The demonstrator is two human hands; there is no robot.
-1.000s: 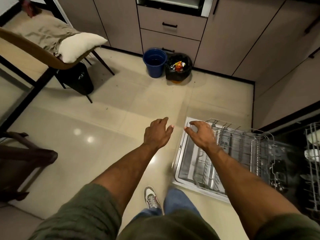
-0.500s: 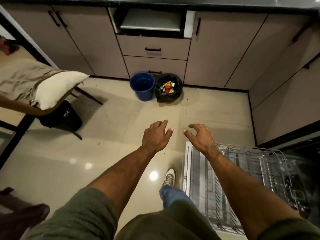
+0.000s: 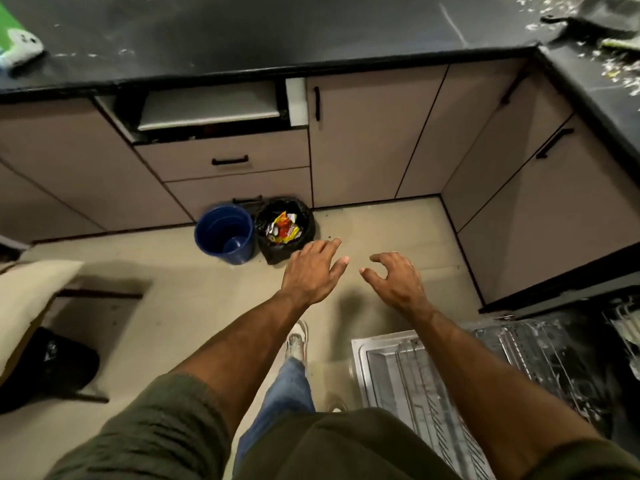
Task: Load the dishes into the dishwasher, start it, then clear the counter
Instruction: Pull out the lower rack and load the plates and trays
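Observation:
The dishwasher's door lies open at the lower right, with its wire rack (image 3: pixel 519 368) pulled out over it. My left hand (image 3: pixel 313 271) hangs over the floor with relaxed fingers, holding nothing. My right hand (image 3: pixel 394 280) floats beside it, fingers loosely curled and empty, above and left of the rack. The black counter (image 3: pixel 277 36) runs along the top and turns down the right side, strewn with white crumbs. A dark cloth and green scraps (image 3: pixel 606 26) lie on its right corner.
A blue bucket (image 3: pixel 225 233) and a black-bagged bin (image 3: pixel 285 230) with wrappers stand against the cabinets. A green-and-white item (image 3: pixel 17 43) sits on the counter's left end. A cushioned chair (image 3: pixel 31 299) and a dark bag (image 3: pixel 45 368) are at the left.
The view has tilted up and away from the dishwasher, bringing the counter into sight. Both hands lifted off the rack's edge and now hang over the floor.

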